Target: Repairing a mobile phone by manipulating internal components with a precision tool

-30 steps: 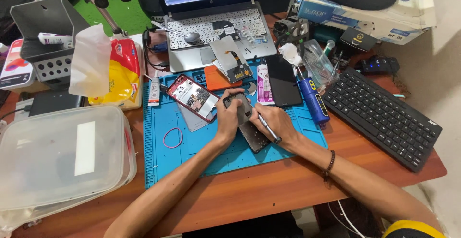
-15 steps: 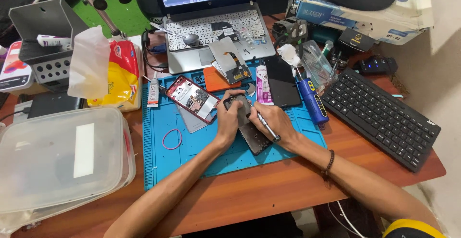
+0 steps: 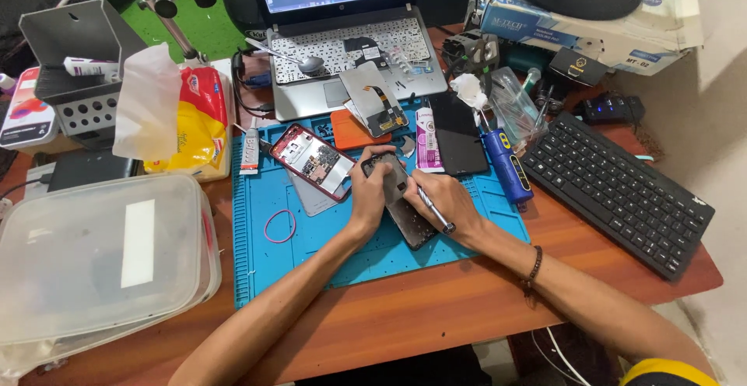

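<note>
A dark phone back [image 3: 406, 208] lies on the blue repair mat [image 3: 311, 238] at the middle. My left hand [image 3: 369, 189] grips its upper left edge, fingers curled over the top. My right hand [image 3: 445, 203] holds a thin silver tool [image 3: 430, 205] like a pen, its tip on the phone's upper part. An opened red-framed phone [image 3: 315, 161] with bare circuit boards lies just left of my left hand.
A laptop [image 3: 350, 51] with loose parts stands behind the mat. A black screen panel [image 3: 457, 133], a blue electric screwdriver [image 3: 507, 166] and a black keyboard [image 3: 618, 191] lie to the right. A clear plastic box [image 3: 101, 254] fills the left. A pink rubber band [image 3: 279, 226] lies on the mat.
Both hands stay on the dark phone with only small shifts of the tool. The view has tilted slightly.
</note>
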